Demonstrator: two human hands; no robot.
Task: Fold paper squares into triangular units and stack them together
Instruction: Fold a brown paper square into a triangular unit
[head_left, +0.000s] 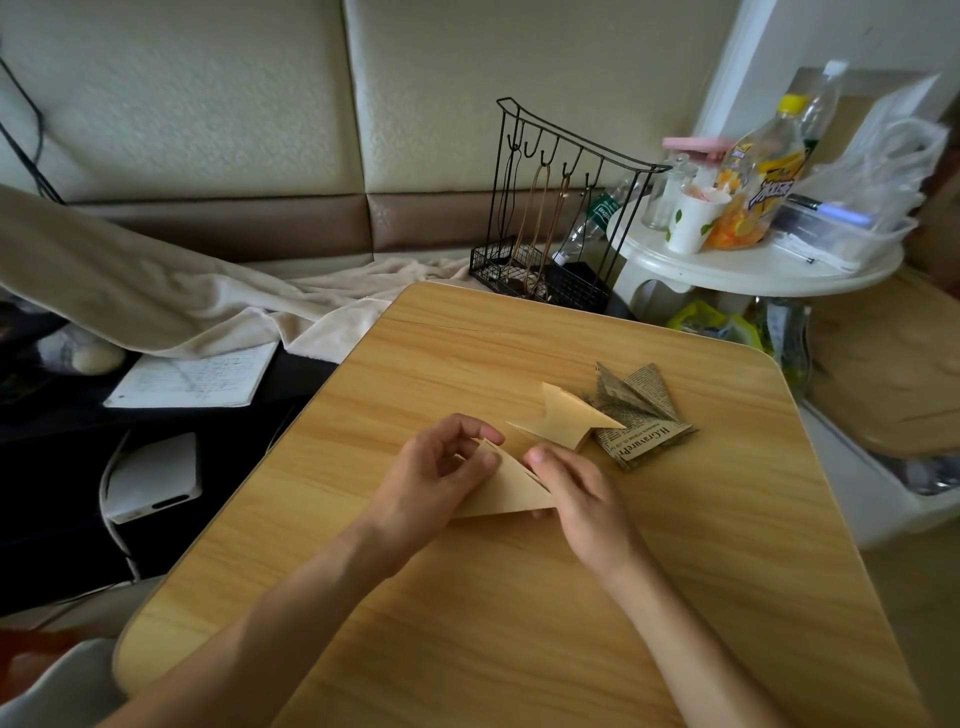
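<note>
Tan triangle (506, 486) in both hands (431, 480) points up-left, long edge along the table (571, 597).

A tan paper triangle (506, 486) sits low over the wooden table (519, 597), folded flat, its long edge running down to the right and one point aimed away. Just beyond it lies a tan folded unit (563, 418), wings raised, its tip resting on the newsprint folded units (636, 415), which fan out in a small overlapping pile.
</note>
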